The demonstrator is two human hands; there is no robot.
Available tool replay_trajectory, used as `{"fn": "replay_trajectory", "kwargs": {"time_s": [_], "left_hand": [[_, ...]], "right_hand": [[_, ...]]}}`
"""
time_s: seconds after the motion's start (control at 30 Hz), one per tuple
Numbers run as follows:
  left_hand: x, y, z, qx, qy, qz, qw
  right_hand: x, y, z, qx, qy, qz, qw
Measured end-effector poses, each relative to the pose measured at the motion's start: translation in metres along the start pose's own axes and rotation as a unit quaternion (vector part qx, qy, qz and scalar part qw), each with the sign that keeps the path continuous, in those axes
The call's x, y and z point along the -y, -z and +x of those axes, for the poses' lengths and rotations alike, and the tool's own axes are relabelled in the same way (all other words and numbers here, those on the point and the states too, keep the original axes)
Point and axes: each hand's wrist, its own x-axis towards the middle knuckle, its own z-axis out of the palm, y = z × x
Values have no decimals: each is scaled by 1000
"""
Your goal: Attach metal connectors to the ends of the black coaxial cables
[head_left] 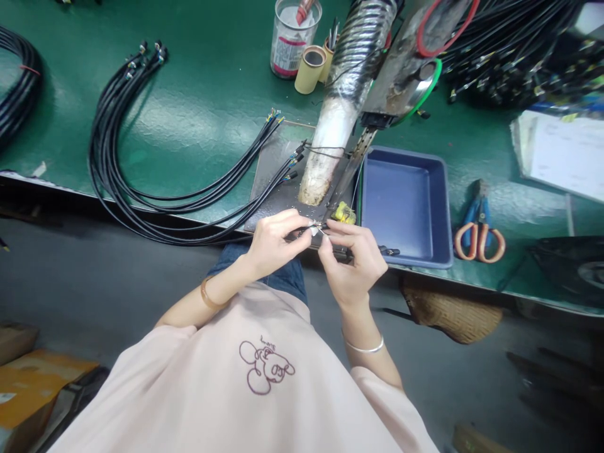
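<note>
At the bench's front edge my two hands meet, fingertips pinched close together. My left hand [278, 242] is closed on the end of a black cable, beside a small white piece [314, 231]. My right hand [353, 255] is closed on thin wires at that same end; their exact layout is too small to make out. A black connector [391, 251] sticks out past my right hand. Just beyond the fingers lies a yellow lump [344, 214], below the tip of a soldering iron-like tool [363, 145]. A foil-wrapped hose [325, 145] opens just beyond my hands.
Bundled black cables [108, 138] curve across the left of the green bench [212, 75]. A blue tray [406, 207] and orange-handled cutters [480, 226] are on the right. Behind stand a plastic tub [287, 53] and a cardboard tube [309, 72]. More cables [509, 63] and papers [566, 151] lie far right.
</note>
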Motion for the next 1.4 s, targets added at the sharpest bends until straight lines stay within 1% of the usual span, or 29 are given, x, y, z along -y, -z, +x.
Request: {"fn": "replay_trajectory", "kwargs": {"time_s": [0.1, 0.23, 0.37, 0.6, 0.8, 1.03, 1.2, 1.4], "left_hand": [[0, 0, 1, -2, 14, -16, 1000], [-1, 1, 4, 4, 35, -44, 998], [-1, 0, 5, 5, 50, -49, 998], [-3, 0, 6, -10, 30, -57, 998], [-2, 1, 8, -15, 33, -70, 997], [-1, 3, 5, 15, 67, -72, 995], [0, 3, 4, 21, 65, -71, 995], [-2, 4, 3, 29, 82, -71, 994]], "right_hand": [[-1, -1, 1, -8, 11, -1, 1000], [-1, 0, 3, -10, 6, 3, 1000], [-2, -1, 3, -11, 1, 1, 1000], [-2, -2, 5, -25, 3, 1, 1000], [-1, -2, 6, -18, 10, 2, 1000], [-4, 0, 2, -1, 30, -1, 1000], [-5, 0, 0, 1, 28, -4, 1000], [-6, 0, -2, -9, 38, -8, 999]]}}
